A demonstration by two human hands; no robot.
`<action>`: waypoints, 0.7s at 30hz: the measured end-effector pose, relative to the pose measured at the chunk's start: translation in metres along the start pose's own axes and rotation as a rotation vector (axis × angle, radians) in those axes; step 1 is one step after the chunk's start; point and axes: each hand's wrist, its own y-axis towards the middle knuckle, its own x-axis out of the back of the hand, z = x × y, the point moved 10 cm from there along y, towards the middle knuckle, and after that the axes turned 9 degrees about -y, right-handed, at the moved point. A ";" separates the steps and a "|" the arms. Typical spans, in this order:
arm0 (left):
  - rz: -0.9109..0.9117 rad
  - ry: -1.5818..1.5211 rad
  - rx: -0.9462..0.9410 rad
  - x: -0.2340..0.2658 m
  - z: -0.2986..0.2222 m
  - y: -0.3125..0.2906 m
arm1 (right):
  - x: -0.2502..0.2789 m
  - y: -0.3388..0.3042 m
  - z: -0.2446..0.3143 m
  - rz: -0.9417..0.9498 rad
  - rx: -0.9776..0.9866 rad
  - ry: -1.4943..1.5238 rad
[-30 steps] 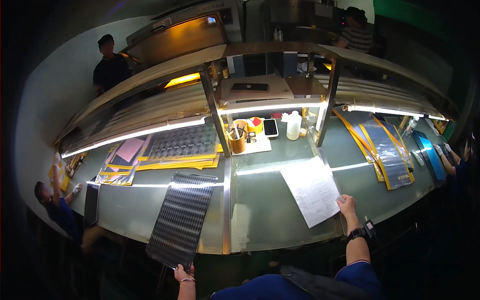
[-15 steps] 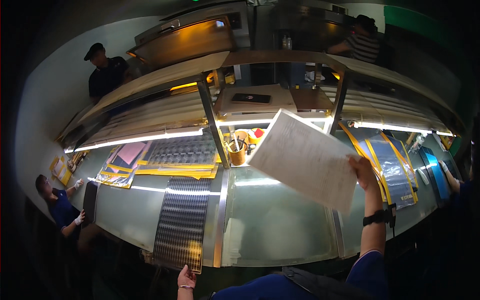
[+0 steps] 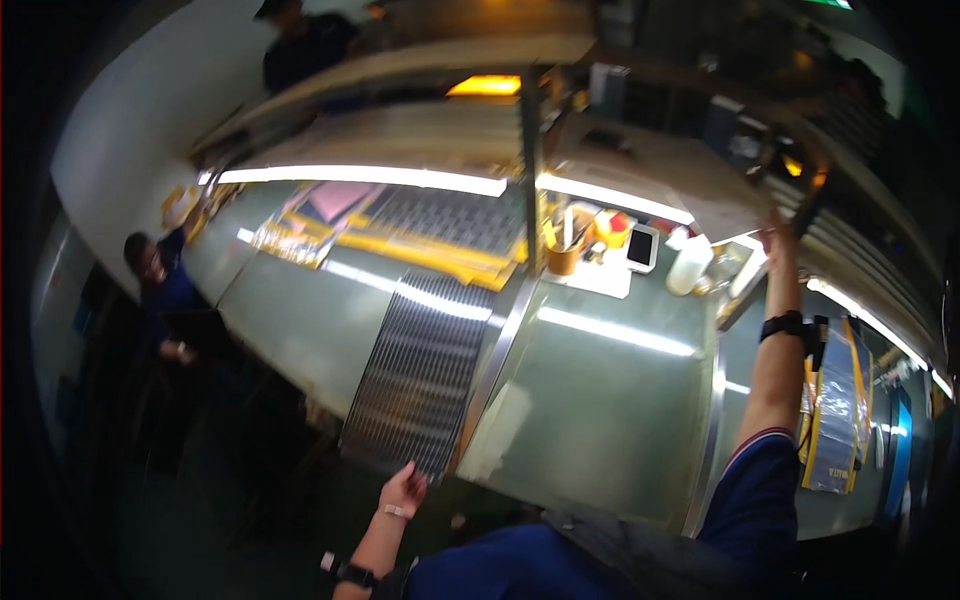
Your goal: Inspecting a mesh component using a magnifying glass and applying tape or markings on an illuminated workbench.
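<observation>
My left hand [image 3: 403,490] is closed at the near edge of a dark panel with fine stripes [image 3: 415,375]. The panel lies slanted on the glass-like worktop, its near end by the table's front edge. My right arm stretches up and forward, and my right hand [image 3: 777,240] is at the raised shelf [image 3: 690,195] on the right. Blur smears its fingers, so whether they hold anything is unclear. I cannot make out the pale paper sheet that it held earlier.
Yellow-edged film sheets [image 3: 430,230] lie at the back left. A cup of pens [image 3: 562,260], a white-framed device [image 3: 642,248] and a white bottle [image 3: 688,268] stand under the lamp. Yellow-edged bags [image 3: 835,430] lie right. A co-worker [image 3: 165,280] holds a dark panel at left.
My right hand has swung up and forward to the shelf, and the sheet no longer shows clearly. The view has turned, uncovering the device and bottle. My left hand stays at the panel.
</observation>
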 end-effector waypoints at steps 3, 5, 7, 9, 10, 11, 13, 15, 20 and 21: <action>0.039 0.019 -0.038 -0.022 -0.006 -0.019 | -0.023 -0.029 -0.007 -0.087 -0.122 0.044; -0.050 0.028 -0.095 -0.023 -0.007 -0.045 | -0.024 -0.117 0.007 -0.460 0.035 -0.151; -0.045 0.025 -0.057 -0.029 0.001 -0.048 | -0.036 -0.182 -0.027 -0.465 0.213 -0.284; -0.060 0.003 -0.028 -0.028 0.011 -0.051 | -0.149 -0.282 -0.079 0.114 0.062 0.061; 0.007 -0.008 -0.003 -0.033 0.018 -0.053 | -0.205 -0.364 -0.095 0.133 -0.253 0.083; 0.097 -0.008 0.032 -0.047 0.027 -0.055 | -0.242 -0.418 -0.134 0.572 -0.423 -0.046; 0.054 0.032 0.020 -0.052 0.039 -0.064 | -0.296 -0.550 -0.162 0.853 -0.884 -0.118; 0.040 0.053 0.044 -0.055 0.058 -0.079 | -0.327 -0.631 -0.188 0.883 -1.235 0.183; 0.109 0.093 0.165 -0.032 0.099 -0.087 | -0.362 -0.647 -0.210 0.889 -0.832 0.036; 0.165 0.063 0.227 -0.022 0.106 -0.090 | -0.362 -0.641 -0.203 0.860 -0.640 -0.048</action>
